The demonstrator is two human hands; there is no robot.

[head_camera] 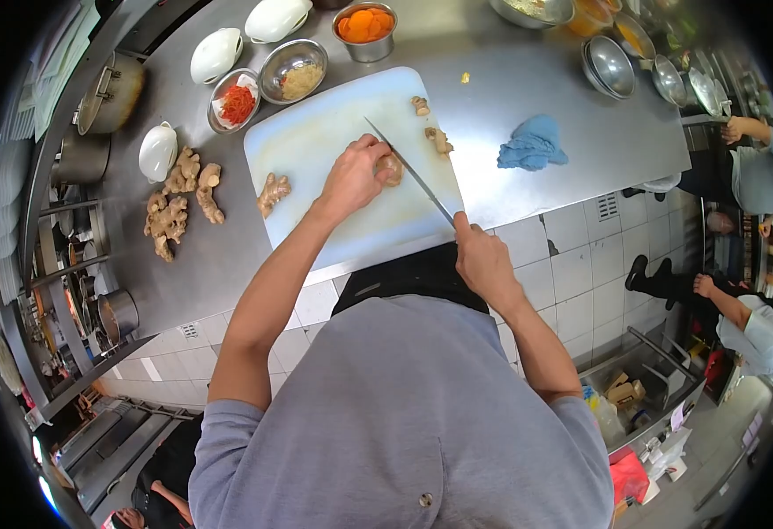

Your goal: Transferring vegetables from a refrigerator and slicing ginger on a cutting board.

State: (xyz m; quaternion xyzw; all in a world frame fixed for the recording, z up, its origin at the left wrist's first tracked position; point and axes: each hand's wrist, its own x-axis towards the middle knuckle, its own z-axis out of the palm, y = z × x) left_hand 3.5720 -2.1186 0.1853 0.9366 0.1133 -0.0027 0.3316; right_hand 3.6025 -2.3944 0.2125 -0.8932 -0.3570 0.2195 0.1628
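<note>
My right hand [485, 261] grips the handle of a kitchen knife, whose long blade [413, 173] slants up and left across the white cutting board [320, 218]. Under the fingers of my left hand [359, 173] lies a piece of ginger root [392, 170], pressed against the board. The blade runs close along the right side of that piece; whether it touches is hard to tell. Another knob of ginger [273, 194] rests at the board's left edge. Two smaller ginger pieces [420, 106] [439, 140] sit near the right edge.
Several ginger roots [167, 218] lie left of the board on the steel counter [228, 264]. Behind are bowls of red shreds [234, 106], a minced ingredient [300, 81] and orange slices [364, 26]. A blue cloth [533, 143] lies to the right. Other people stand at the far right and lower left.
</note>
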